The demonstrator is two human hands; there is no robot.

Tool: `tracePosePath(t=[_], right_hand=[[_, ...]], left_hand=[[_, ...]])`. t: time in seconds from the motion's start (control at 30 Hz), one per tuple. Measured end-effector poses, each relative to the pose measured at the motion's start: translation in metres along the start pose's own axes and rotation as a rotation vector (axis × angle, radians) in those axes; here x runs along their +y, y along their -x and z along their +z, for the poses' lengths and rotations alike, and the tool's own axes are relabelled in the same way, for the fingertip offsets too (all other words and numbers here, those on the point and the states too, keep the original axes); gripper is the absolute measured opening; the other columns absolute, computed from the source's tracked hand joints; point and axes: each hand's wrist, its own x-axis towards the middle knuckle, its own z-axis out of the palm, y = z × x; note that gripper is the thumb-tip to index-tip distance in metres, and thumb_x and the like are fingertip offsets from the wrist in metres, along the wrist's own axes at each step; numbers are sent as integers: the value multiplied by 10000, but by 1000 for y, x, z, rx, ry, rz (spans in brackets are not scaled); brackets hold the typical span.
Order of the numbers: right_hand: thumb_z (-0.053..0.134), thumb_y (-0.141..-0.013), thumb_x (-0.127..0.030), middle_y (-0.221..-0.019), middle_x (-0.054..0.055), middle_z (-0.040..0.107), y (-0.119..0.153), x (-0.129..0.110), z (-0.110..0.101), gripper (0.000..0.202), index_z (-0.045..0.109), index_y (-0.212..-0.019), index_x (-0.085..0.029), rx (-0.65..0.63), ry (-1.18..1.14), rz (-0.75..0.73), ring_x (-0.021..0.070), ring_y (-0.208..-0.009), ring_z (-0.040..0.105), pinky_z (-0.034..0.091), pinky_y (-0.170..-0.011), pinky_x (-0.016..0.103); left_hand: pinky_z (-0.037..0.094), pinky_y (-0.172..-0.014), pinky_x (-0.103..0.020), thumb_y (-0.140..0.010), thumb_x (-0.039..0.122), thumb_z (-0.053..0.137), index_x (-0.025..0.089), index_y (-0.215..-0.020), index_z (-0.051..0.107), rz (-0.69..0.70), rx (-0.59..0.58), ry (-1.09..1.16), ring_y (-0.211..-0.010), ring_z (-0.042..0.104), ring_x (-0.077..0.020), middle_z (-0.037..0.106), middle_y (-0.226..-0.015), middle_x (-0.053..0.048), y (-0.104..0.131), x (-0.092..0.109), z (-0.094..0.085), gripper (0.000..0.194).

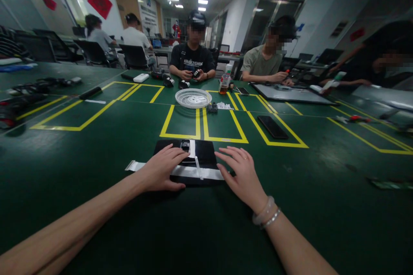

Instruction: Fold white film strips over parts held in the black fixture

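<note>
Scene: a long green work table (97, 172) marked with yellow tape boxes (206, 131), under ceiling lights, with several people seated along its far side.

Black pad: a flat black pad (206, 154) lies on the table directly in front of the wearer, just short of the nearest yellow boxes. A white strip (206, 173) runs across its near part and sticks out past its left edge; a second, narrower white strip (192, 149) crosses it lengthwise.

Left hand: the left hand (161, 169) rests palm down on the pad's left part and on the white strip, fingers spread flat — gripping nothing.

Right hand: the right hand (241, 174) lies flat at the pad's right edge, fingers extended and apart, closed on nothing; pale bangles (266, 214) circle the wrist.

Small part: a small dark item (185, 145) sits on the pad just beyond the left fingertips — too small to identify.

Beyond: a white round basket (193, 98) stands past the yellow boxes, and a black phone (272, 127) lies to the right inside a taped box.

Others: a person in a black shirt (192, 58) handles something small opposite; a person in a grey-green shirt (261, 63) sits alongside.
</note>
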Motion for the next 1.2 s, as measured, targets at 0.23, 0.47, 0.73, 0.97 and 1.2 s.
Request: tracePosePath(t=[0.23,0.47,0.73,0.97,1.2], right_hand=[[511,-947,-274,-1220,77,680,-1,5,-3,310,646,-1225,-253,130,-32,32,274,-1188,570,378,-1042,516],[511,-948,-242,-1040,85,713,-1,4,-4,264,669,-1159,-227,126,-113,63,250,-984,632,465,-859,425],[506,-952,-217,-936,65,723,0,1,-2,233,679,-1108,-200,34,-148,60,208,-844,644,461,-751,361],[507,-957,-215,-927,54,723,1,3,0,230,678,-1112,-208,-9,-133,59,202,-831,640,461,-740,358],[499,-962,-229,-935,60,726,1,2,0,241,680,-1120,-215,-18,-121,64,206,-833,643,471,-738,360]], left_hand=[[227,-1155,-558,-731,538,766,164,-1380,519,-84,141,-40,-1235,484,-335,546,-1323,-126,11,-22,-16,789],[314,-1047,-556,-874,654,533,56,-1288,581,-574,131,-243,-1139,516,-393,580,-1227,-211,47,-107,-47,729],[388,-917,-513,-888,787,362,14,-1327,526,-1047,-75,-317,-1064,525,-437,578,-1154,-265,102,-157,-68,904],[355,-926,-529,-822,835,387,24,-1326,512,-1305,-111,-252,-1164,447,-484,491,-1297,-307,127,-178,-65,963],[337,-844,-570,-763,861,341,-27,-1308,463,-1428,-45,-179,-1215,379,-554,412,-1348,-358,139,-188,-57,1048]])
